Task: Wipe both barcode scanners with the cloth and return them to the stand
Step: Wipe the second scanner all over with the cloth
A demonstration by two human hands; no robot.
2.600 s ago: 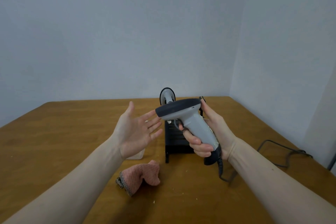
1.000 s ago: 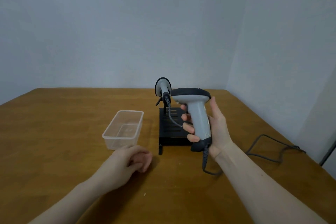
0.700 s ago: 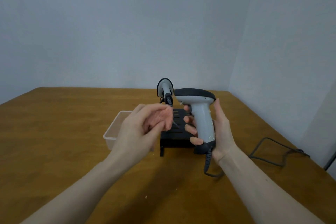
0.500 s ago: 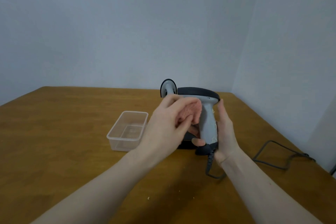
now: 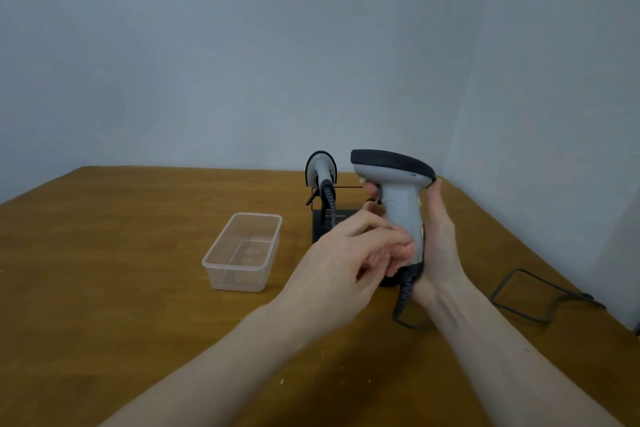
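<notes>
While a clear plastic container sits on the wooden table well to the left of it, the left hand curls its fingers round a pink cloth and presses it against the grip of the grey barcode scanner. Just beyond that hand a second scanner rests in the black stand. The right hand grips the upright scanner's handle from the right, and its cable trails across the table beyond.

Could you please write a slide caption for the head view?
Left hand rubs cloth on scanner held by right hand.
</notes>
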